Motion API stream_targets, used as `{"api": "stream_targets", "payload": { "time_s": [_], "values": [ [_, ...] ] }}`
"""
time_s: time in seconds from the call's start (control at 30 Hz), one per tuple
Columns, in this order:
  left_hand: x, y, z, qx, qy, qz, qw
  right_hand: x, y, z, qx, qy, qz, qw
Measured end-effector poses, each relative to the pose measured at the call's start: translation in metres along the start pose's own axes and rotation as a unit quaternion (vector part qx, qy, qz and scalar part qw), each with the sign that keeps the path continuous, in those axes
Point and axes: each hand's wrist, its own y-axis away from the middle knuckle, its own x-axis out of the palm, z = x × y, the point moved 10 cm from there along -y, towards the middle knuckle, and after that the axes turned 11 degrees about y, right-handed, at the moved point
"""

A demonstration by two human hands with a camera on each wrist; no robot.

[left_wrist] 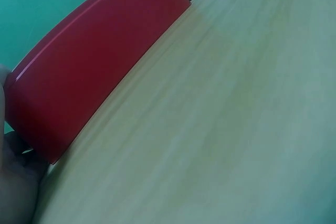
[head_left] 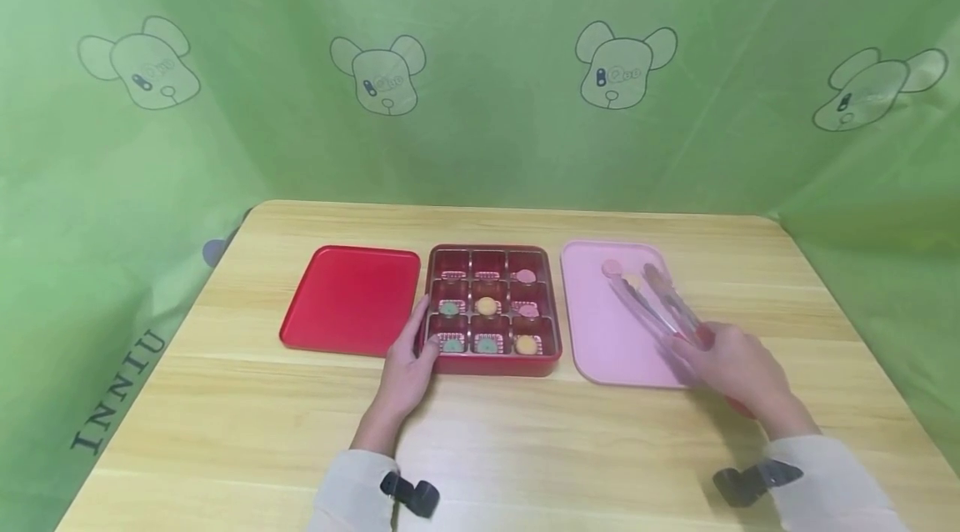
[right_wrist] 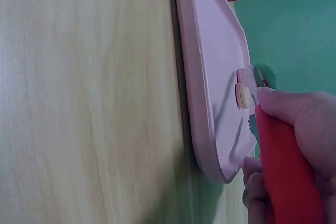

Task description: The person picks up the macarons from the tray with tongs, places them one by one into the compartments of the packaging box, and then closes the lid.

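Observation:
My left hand (head_left: 408, 361) grips the near left corner of a red divided box (head_left: 495, 364), its thumb at the rim. Inside, the right column holds two pink macarons and a yellow macaron (head_left: 527, 345). Another yellow macaron (head_left: 487, 306) sits in the middle compartment, with green macarons (head_left: 452, 345) at left and front. My right hand (head_left: 738, 365) holds red-handled tongs (right_wrist: 286, 166) over a pink tray (head_left: 600, 332). The tongs' parted tips are on either side of a yellow macaron (right_wrist: 242, 96) on the tray, beside a pink macaron (head_left: 612, 268).
A flat red lid (head_left: 352, 298) lies left of the box on the wooden table (head_left: 480, 449). Behind the table hangs a green curtain (head_left: 495, 157) printed with bear heads. The tray stands just right of the box.

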Motion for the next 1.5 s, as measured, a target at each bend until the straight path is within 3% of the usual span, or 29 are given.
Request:
{"api": "stream_targets", "payload": {
  "time_s": [1.07, 1.5],
  "values": [
    [0.000, 0.000, 0.001, 0.000, 0.004, -0.001, 1.0000, 0.005, -0.003, 0.002, 0.009, -0.006, 0.015, 0.9998],
    [0.001, -0.001, 0.001, 0.006, 0.009, 0.004, 0.9999, 0.001, -0.002, 0.010, -0.008, -0.016, 0.008, 0.9998]
  ]
}}
